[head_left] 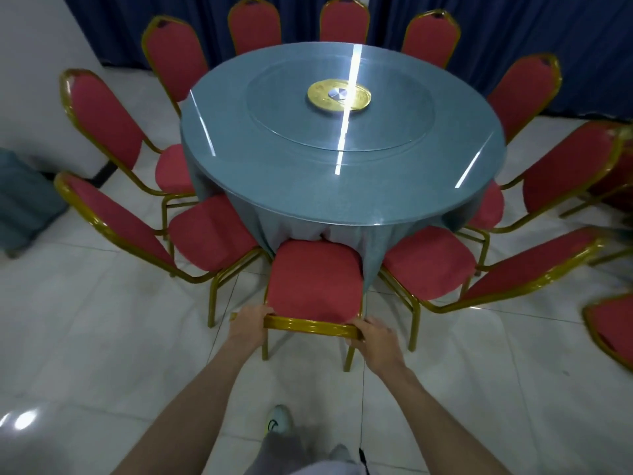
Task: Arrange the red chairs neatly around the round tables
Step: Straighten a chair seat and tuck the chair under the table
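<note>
A red chair (315,279) with a gold frame stands right in front of me, its seat facing the round table (342,186), which wears a blue-grey cloth. My left hand (248,325) grips the left end of the chair's top rail. At the right end of that rail my right hand (375,341) grips it too. Several more red chairs ring the table, among them one at the near left (212,231) and one at the near right (428,262).
A glass turntable with a gold hub (339,96) sits on the table. Dark blue curtains (548,36) hang behind. More red chairs (613,323) stand at the right edge, and a blue-grey draped object (24,200) is at the left. The floor is white tile.
</note>
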A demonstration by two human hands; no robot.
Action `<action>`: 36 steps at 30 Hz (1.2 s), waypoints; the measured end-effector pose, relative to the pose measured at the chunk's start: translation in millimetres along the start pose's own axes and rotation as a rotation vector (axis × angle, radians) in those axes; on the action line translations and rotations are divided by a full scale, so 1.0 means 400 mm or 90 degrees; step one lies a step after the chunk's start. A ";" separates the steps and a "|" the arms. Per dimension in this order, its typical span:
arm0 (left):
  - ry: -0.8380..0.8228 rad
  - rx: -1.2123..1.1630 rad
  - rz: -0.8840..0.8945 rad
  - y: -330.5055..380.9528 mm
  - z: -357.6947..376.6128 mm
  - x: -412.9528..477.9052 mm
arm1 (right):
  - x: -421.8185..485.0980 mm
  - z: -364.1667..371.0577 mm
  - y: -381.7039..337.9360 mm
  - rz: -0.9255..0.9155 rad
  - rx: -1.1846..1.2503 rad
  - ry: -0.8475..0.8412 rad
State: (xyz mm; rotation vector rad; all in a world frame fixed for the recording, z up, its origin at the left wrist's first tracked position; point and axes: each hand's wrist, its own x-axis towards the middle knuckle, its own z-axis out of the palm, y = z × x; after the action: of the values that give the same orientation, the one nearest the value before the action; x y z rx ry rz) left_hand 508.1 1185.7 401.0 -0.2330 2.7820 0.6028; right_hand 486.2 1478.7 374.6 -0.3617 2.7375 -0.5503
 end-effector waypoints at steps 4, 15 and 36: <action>0.020 -0.022 0.002 0.001 0.019 -0.012 | -0.005 0.007 0.019 -0.009 0.003 -0.022; -0.054 0.042 0.031 -0.010 0.004 0.023 | 0.015 0.010 0.004 0.051 0.014 -0.077; -0.020 -0.071 0.020 -0.059 0.062 0.016 | -0.027 0.008 -0.004 0.034 -0.042 -0.105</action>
State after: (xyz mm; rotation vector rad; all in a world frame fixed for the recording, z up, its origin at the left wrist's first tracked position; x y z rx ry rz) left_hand 513.2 1174.6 368.5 -0.2020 2.7302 0.7633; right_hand 497.5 1479.4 375.1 -0.3337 2.6020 -0.3990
